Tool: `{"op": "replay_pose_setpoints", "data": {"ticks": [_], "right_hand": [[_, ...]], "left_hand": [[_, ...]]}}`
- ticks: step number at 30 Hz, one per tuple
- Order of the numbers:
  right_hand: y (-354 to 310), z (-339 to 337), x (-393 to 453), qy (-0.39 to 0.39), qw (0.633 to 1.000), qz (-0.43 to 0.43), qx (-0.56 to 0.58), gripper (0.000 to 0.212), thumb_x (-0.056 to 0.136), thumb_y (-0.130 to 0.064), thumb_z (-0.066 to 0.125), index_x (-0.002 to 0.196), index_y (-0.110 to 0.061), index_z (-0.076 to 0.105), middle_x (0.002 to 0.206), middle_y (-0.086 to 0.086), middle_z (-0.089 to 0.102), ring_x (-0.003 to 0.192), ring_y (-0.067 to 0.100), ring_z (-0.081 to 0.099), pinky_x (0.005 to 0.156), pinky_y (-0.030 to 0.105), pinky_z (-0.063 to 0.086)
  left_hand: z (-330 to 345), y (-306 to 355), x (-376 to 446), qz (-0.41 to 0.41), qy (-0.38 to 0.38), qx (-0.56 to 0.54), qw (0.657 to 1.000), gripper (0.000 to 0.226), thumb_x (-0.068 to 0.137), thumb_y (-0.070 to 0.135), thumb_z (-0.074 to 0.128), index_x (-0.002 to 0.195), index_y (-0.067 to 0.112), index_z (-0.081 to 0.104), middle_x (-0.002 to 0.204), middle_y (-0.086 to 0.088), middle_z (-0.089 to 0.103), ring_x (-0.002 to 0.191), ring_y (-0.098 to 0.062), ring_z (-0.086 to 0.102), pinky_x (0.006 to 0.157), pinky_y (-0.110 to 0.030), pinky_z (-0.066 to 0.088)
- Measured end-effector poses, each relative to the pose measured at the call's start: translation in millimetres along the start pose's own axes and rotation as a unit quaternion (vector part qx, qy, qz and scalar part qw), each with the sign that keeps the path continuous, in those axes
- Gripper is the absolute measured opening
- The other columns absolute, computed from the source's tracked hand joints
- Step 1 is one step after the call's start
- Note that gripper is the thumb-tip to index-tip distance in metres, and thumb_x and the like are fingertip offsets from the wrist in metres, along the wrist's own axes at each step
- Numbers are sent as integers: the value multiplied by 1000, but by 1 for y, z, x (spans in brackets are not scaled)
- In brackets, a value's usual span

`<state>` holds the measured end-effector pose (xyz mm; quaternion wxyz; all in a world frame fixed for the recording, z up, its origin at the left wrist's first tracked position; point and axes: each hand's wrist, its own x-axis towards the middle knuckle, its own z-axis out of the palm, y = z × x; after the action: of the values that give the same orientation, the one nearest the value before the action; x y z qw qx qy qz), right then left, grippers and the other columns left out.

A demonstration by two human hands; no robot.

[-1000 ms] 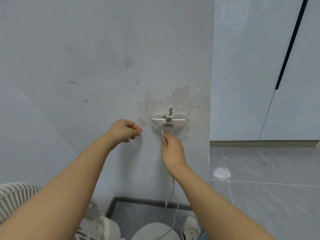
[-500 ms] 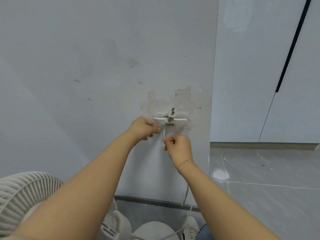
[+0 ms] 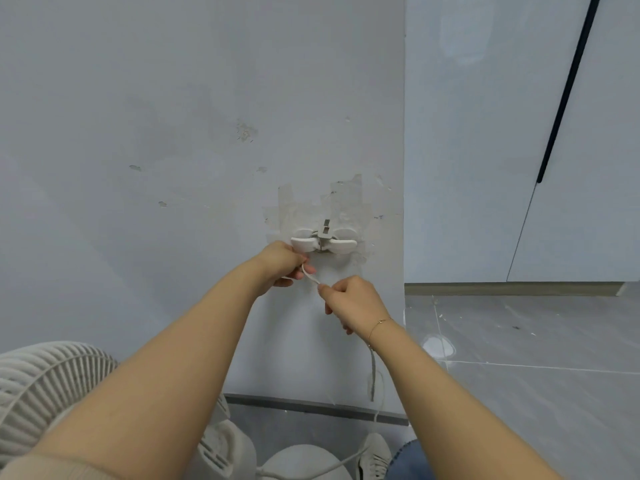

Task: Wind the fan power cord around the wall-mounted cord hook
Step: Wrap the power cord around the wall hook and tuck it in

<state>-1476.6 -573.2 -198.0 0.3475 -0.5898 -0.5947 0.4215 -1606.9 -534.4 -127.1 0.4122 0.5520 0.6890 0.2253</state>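
At the lower left, the pale ribbed grille of the fan (image 3: 41, 382) is showing beside the person's left forearm, and its rounded white base (image 3: 304, 462) is sitting on the floor near the bottom edge. Rising from there, the left hand (image 3: 282, 263) is reaching up to the wall (image 3: 138, 133), its knuckles sitting just under the left wing of the cord hook (image 3: 323, 241), and its curled fingers are pinching the white power cord (image 3: 310, 276). The hook itself is a white two-winged piece fixed to the wall over a patch of torn, peeling tape residue (image 3: 343, 202), with a small grey tab standing up at its middle. A short stretch of cord is running slackly down and to the right from the left hand to the right hand (image 3: 349, 299), which is sitting lower and just beside it, the two hands apart. The right hand is gripping the cord too, thumb and forefinger closed on it and the other fingers curled under. A thin bracelet (image 3: 379, 322) is circling the right wrist. Below that wrist the cord is hanging down along the wall, passing the dark baseboard (image 3: 311, 407) and curving along the floor toward the fan's base, near a white shoe (image 3: 372, 459). Further right, grey floor tiles (image 3: 536, 358) are meeting a pale cabinet panel (image 3: 467, 133) with a dark vertical strip.
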Motion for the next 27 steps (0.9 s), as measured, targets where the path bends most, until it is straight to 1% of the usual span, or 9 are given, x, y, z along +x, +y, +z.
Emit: {"op": "replay_pose_setpoints", "data": {"ticks": [2, 6, 9, 11, 13, 15, 19, 23, 27], "right_hand": [[-1, -13, -2, -8, 1000, -3, -4, 36, 84, -29, 53, 51, -15, 58, 48, -1, 47, 49, 20, 47, 54, 28, 42], [-9, -29, -5, -8, 999, -47, 26, 27, 85, -20, 53, 61, -13, 64, 53, -1, 42, 50, 14, 37, 55, 25, 34], [-16, -29, -7, 25, 995, -91, 11, 27, 85, -18, 52, 69, 1, 63, 56, 3, 41, 53, 16, 35, 56, 26, 33], [-20, -28, -8, 55, 990, -129, -23, 27, 84, -19, 52, 63, -3, 60, 54, 2, 42, 54, 18, 37, 57, 27, 34], [-26, -27, -10, 77, 983, -156, -59, 33, 83, -20, 53, 50, -17, 47, 48, -3, 37, 50, 14, 35, 52, 26, 31], [-31, -29, -12, 91, 979, -165, -74, 38, 81, -19, 54, 47, -22, 37, 45, -3, 33, 48, 11, 33, 51, 26, 29], [-42, -35, -11, 102, 984, -134, -54, 35, 79, -22, 56, 48, -18, 40, 47, -3, 36, 50, 15, 36, 53, 26, 32], [-53, -49, -12, 62, 992, -91, -64, 25, 77, -26, 56, 56, -15, 48, 57, 3, 45, 57, 19, 39, 58, 27, 35], [-65, -59, -16, 40, 989, -108, -88, 15, 76, -18, 53, 62, -13, 53, 63, 9, 42, 60, 20, 34, 58, 29, 32]], "left_hand": [[-3, 0, 5, -17, 10, -37, 999, 18, 92, 5, 47, 81, 15, 58, 70, 3, 60, 54, -8, 40, 52, -17, 40], [-10, -3, 12, -97, 16, -187, 977, 21, 94, 0, 38, 92, 11, 56, 50, 2, 63, 38, -3, 38, 38, -13, 38], [-13, 0, 9, -129, -9, -291, 948, 21, 98, 13, 37, 84, 12, 53, 51, 1, 62, 52, -5, 40, 50, -17, 38], [-14, 3, 5, -130, -27, -330, 935, 19, 97, 22, 42, 88, 12, 56, 65, 1, 59, 59, -5, 47, 55, -19, 37], [-14, 3, 4, -128, -31, -332, 934, 17, 96, 23, 44, 97, 14, 58, 74, 1, 55, 59, -6, 50, 56, -20, 38], [-14, 3, 5, -131, -30, -336, 932, 16, 94, 21, 45, 93, 12, 58, 70, 0, 53, 56, -7, 43, 55, -19, 36], [-16, 3, 6, -127, -38, -341, 931, 19, 92, 15, 44, 82, 10, 60, 57, -2, 49, 50, -7, 22, 45, -13, 28], [-18, 2, 11, -121, -28, -344, 931, 13, 91, 8, 44, 92, 8, 57, 61, -4, 50, 49, -6, 22, 35, -11, 27], [-18, 4, 13, -95, -1, -320, 943, 20, 90, 3, 43, 102, 9, 59, 69, -2, 47, 29, -4, 23, 32, -10, 26]]}}
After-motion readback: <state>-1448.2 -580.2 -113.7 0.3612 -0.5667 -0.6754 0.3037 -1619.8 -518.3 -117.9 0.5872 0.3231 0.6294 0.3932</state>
